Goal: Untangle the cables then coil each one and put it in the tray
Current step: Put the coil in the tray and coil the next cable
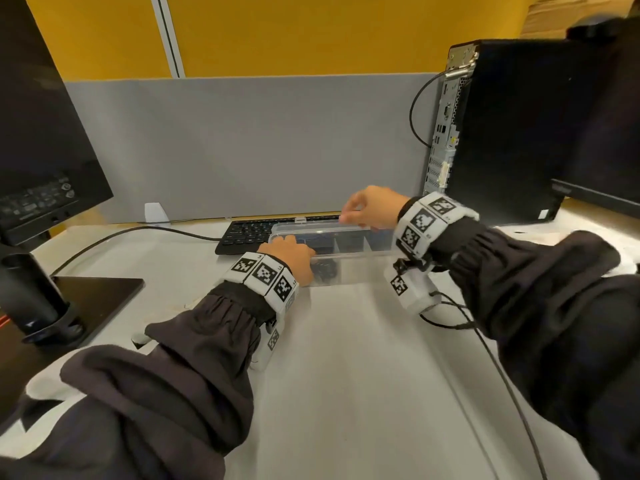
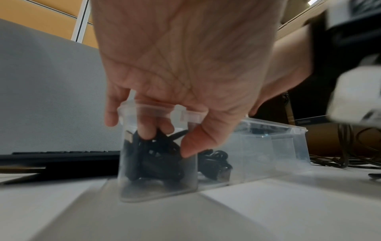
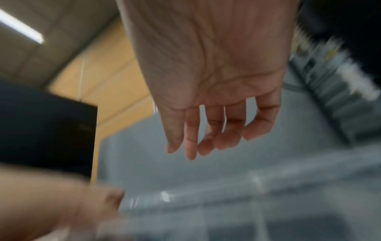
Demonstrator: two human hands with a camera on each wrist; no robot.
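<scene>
A clear compartment tray [image 1: 360, 268] lies on the white table in front of the keyboard. My left hand [image 1: 298, 258] reaches into its leftmost compartment. There its fingers [image 2: 146, 133] press down on a coiled black cable [image 2: 156, 163], while the thumb [image 2: 191, 146] rests outside on the tray's [image 2: 274, 128] front wall. A second black cable [image 2: 216, 164] lies in the neighbouring compartment. My right hand [image 1: 349, 213] hovers over the tray's back rim. In the blurred right wrist view this right hand [image 3: 206, 143] hangs with loose fingers and holds nothing above the tray [image 3: 226, 203].
A black keyboard [image 1: 249, 233] sits right behind the tray, its cord [image 1: 138, 232] running left. A monitor [image 1: 41, 133] on a black stand [image 1: 93, 296] occupies the left. A PC tower [image 1: 512, 133] stands at the right. A thin black wire [image 1: 502, 375] trails from the right wrist.
</scene>
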